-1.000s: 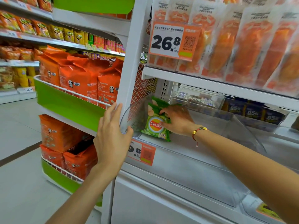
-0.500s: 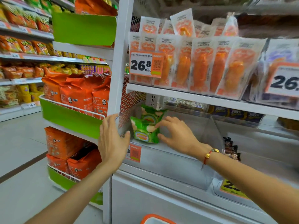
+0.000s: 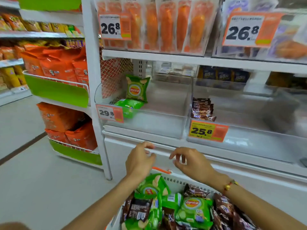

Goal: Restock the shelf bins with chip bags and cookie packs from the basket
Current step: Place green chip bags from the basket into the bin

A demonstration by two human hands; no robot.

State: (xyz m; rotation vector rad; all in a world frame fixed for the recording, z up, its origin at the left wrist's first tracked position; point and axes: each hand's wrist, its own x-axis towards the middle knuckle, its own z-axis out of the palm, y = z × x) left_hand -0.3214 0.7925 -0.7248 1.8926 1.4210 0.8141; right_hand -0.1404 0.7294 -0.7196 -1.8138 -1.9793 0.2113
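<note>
The chip bags (image 3: 152, 188) lie heaped in the basket (image 3: 174, 179) just below my hands — the left hand (image 3: 139, 161) sits nearer them, the right hand (image 3: 191, 161) beside it, both loosely curled, holding nothing.

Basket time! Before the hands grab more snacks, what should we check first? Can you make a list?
1. Left hand free: ok, fingers loosely curled, holding nothing.
2. Right hand free: ok, holding nothing.
3. Basket has stock: ok, green chip bags and brown cookie packs lie inside.
4. Left bin has room: ok, only two chip bags, one upright, one lying flat.
5. Right bin has room: ok, a few cookie packs sit at its left end.
6. Right bin's far end: cannot tell, blurred.
</note>
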